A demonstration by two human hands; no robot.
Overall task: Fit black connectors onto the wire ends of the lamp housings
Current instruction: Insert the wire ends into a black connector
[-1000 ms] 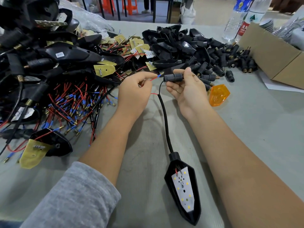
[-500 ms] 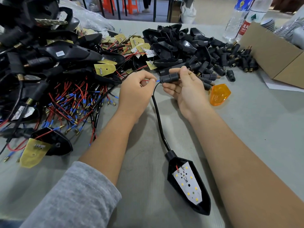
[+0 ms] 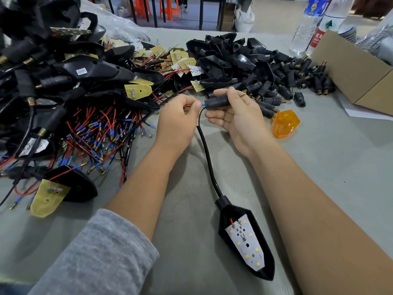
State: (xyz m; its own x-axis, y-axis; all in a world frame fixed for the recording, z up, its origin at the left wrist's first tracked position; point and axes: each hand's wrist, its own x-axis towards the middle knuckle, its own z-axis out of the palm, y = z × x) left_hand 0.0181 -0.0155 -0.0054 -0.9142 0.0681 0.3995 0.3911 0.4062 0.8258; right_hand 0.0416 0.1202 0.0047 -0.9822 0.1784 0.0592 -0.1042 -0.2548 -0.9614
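Threading step: right hand [image 3: 238,116] grips ribbed black plastic connector [image 3: 217,101] above grey cloth table [image 3: 319,167]; left hand [image 3: 177,120] pinches thin red wire [image 3: 188,106] w/ blue-sleeved end at its mouth. One terminal already pokes out far side. Next, prob.: feed red wire through, slide connector down sheathed lead toward black LED lamp housing [image 3: 246,239].

A small assembly workshop, seen from a worker's bench. A grey cloth-covered table [image 3: 319,177] carries batch work: a heap of black lamp housings [image 3: 63,67] trailing red wires [image 3: 95,133] with blue-sleeved terminals on the left, and a pile of loose black connectors [image 3: 282,79] on the right beside an open cardboard box [image 3: 357,67]. An orange lens [image 3: 286,124] lies near the pile. Water bottles [image 3: 308,24] stand at the far edge. Beyond the table, orange stools [image 3: 170,7] and dark table legs stand on a bare concrete floor.
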